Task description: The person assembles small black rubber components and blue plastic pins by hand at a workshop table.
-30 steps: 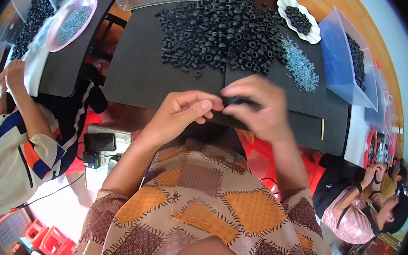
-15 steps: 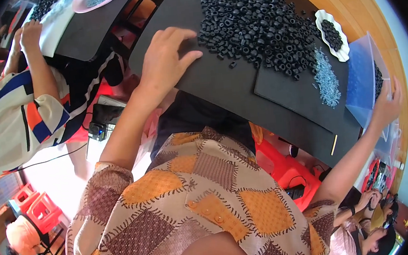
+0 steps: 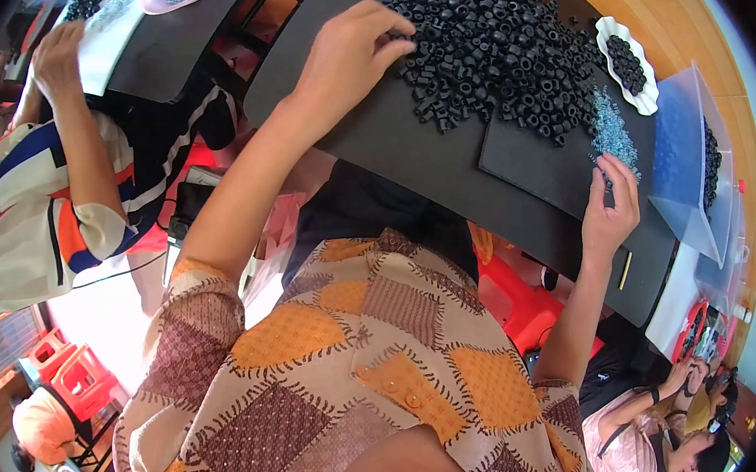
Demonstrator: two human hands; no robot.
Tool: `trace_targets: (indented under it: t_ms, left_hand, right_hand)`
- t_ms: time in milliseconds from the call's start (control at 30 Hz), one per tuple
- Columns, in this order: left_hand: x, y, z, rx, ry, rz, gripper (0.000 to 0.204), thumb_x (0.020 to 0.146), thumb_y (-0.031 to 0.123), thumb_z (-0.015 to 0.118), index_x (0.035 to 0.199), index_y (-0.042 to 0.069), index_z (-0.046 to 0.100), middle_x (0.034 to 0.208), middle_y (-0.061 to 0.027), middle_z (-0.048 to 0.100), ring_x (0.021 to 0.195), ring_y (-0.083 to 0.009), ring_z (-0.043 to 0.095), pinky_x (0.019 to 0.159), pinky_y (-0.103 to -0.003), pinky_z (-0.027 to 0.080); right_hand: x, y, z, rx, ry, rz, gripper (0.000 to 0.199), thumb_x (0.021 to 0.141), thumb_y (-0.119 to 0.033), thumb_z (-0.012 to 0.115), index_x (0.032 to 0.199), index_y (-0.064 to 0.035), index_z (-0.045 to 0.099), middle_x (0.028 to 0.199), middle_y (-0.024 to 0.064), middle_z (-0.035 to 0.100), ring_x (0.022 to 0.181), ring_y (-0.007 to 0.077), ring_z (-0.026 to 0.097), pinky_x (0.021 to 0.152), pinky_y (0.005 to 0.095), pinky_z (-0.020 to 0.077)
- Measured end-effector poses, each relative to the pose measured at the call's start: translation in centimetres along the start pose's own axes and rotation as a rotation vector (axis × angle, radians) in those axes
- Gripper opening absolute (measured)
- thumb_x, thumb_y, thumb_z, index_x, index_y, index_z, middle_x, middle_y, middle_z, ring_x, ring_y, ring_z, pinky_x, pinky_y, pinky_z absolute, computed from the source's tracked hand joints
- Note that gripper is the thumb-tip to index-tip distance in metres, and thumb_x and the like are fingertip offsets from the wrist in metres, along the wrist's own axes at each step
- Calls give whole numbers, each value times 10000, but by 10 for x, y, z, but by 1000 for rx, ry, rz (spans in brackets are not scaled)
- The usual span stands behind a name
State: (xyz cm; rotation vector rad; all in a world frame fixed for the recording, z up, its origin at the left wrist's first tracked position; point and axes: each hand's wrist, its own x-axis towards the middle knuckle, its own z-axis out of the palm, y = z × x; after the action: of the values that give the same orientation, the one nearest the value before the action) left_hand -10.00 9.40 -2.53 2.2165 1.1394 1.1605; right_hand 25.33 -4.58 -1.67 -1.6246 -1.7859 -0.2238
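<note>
A wide heap of small black ring-shaped and cylindrical beads [image 3: 506, 51] covers the far part of the dark table. My left hand [image 3: 352, 61] reaches to the left edge of this heap. Its thumb and forefinger are curved toward each other with a small gap between their tips, and I see nothing held. Beside the heap's right side lies a narrow pile of tiny light-blue beads [image 3: 610, 136]. At that pile's near end hovers my right hand [image 3: 612, 209], thumb and fingers apart; whether the fingertips touch beads is unclear.
A thin dark board [image 3: 540, 166] lies under the piles' near side. To the right are a white scalloped dish [image 3: 650, 93] of black beads, a clear bluish bin [image 3: 681, 152] and a small yellowish stick [image 3: 624, 270]. Another person sits at a table [image 3: 165, 61] to the left.
My left hand has moved right and away from me to the black heap's edge. My right hand has come left from beside the clear bin to the light-blue beads.
</note>
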Motion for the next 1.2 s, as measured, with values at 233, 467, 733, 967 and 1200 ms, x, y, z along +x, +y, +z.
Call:
trace_targets:
  t_ms: [233,467,733,967,1200]
  left_hand:
    - [32,-11,23,231,29,208,185,823,219,735,970,108,714,914,-61,658,836,-303,630,814,-401,507]
    - [35,20,-7,-488,-92,-270,123,896,121,717,994,46,706,955,-70,715,848,-223,647,782,-329,513]
    - [-52,74,-1,-717,-291,-383,194,810,48,796,937,25,650,890,8,668,825,-36,613,707,-208,496]
    - [-62,84,19,-853,-393,-415,210,826,125,791,960,46,650,882,-28,687,833,-111,652,739,-275,518]
    - [-53,67,15,163,-108,145,402,746,286,790,1094,135,660,1376,-69,503,1337,-330,401,1093,-464,324]
  right_hand:
    - [-2,6,7,6,22,-1,183,833,67,659,989,-16,709,1011,99,699,922,247,678,837,334,527]
    - [-4,7,7,7,3,-3,169,839,55,663,985,-19,706,1009,97,698,922,242,679,839,333,526]
    - [2,-80,15,316,-67,-178,404,753,-15,797,1134,-44,665,1124,129,682,1002,293,666,870,361,541]
    - [8,-117,43,536,-120,-392,344,691,-10,813,1016,-68,715,975,83,698,817,232,677,684,316,546]
    - [-5,-94,43,430,-64,-212,277,722,15,802,976,-45,711,930,86,698,807,237,678,697,310,544]
